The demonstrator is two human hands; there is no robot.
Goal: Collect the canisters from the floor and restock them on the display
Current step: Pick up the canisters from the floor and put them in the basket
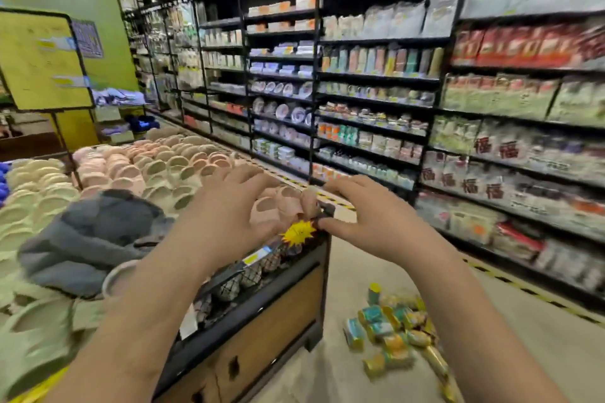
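Hovering over display table (pixel 278 314) corner: left hand (pixel 229 206), right hand (pixel 370 222), fingers spread, gripping nothing. Red 福 on packs (pixel 507 151), far right. Canisters (pixel 389 334) heaped on floor (pixel 357 271), near right.

Bright, even light from ceiling fixtures, soft shadows; heavy motion blur thruout, shelves (pixel 491 91) smeared, wide-angle bending at the edges.

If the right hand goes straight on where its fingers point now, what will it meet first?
Probably the pink slipper at the display corner, just ahead of the fingers of the right hand; blur hides whether they already touch.
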